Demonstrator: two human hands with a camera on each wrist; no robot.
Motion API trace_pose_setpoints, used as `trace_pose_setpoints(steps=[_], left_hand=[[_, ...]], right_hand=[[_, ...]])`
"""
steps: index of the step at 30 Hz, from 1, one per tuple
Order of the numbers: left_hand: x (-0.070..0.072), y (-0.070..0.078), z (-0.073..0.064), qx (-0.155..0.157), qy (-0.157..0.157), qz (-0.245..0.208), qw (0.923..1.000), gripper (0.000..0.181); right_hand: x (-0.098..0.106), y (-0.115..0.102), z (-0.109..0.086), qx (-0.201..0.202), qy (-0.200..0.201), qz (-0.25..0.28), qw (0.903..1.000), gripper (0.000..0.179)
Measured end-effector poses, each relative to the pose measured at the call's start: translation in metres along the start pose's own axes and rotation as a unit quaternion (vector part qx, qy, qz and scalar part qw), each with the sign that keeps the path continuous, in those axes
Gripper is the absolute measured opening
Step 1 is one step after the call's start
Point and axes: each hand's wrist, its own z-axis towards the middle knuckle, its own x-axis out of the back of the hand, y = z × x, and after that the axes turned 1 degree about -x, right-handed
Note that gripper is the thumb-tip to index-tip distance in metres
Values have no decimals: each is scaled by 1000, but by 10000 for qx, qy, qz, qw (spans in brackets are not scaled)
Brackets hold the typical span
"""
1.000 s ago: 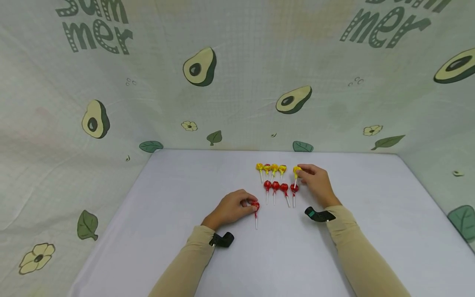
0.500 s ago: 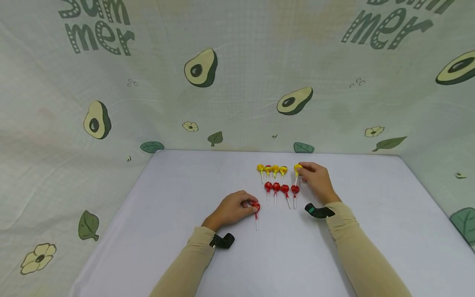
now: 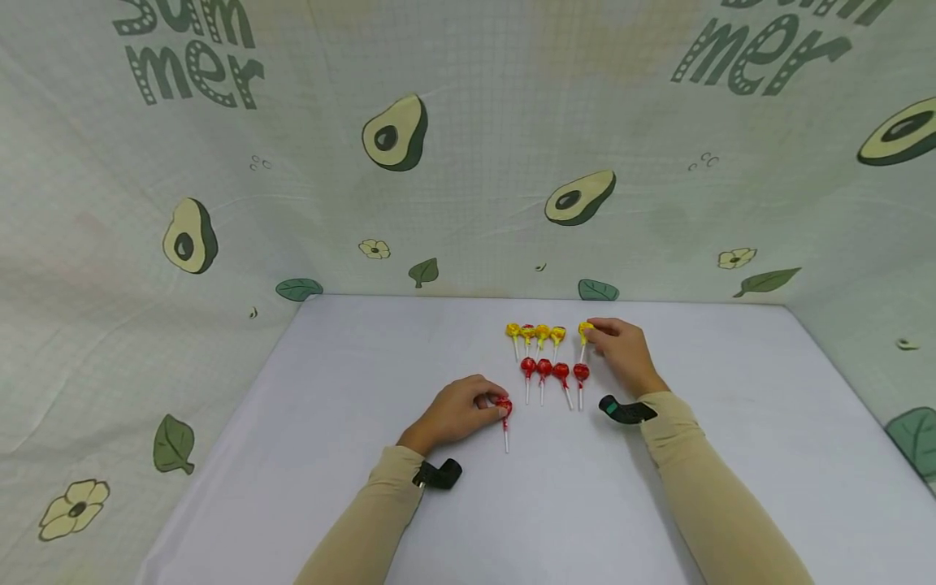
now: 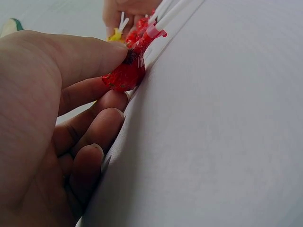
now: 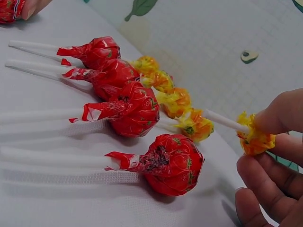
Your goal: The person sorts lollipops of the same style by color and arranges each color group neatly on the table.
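My left hand (image 3: 457,413) pinches a red-wrapped lollipop (image 4: 127,71) by its head between thumb and fingers; its white stick points toward me in the head view. At the far right of the group, my right hand (image 3: 620,349) holds a yellow-wrapped lollipop (image 5: 255,137) by the head, thumb on top and fingers beneath. Between the hands lies a row of several red lollipops (image 5: 173,163), sticks toward me. Behind it is a row of several yellow lollipops (image 3: 542,333). The held yellow one is at the right end of that row, apart from its neighbour.
A white-covered table (image 3: 329,366) carries the lollipops. Behind it hangs a pale cloth (image 3: 475,162) printed with avocados and leaves. Each wrist wears a black camera mount, one on the left (image 3: 439,473) and one on the right (image 3: 626,410).
Both hands keep their grips and stay nearly in place. The right hand with the yellow lollipop has shifted very slightly away from me.
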Motion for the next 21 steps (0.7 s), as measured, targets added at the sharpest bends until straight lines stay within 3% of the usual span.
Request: trace_pose_setpoints(steps=[21], left_hand=[[-1, -2, 1, 27, 27, 43, 10000, 26]], right_hand=[[-11, 2, 8, 41, -123, -532, 9985, 45]])
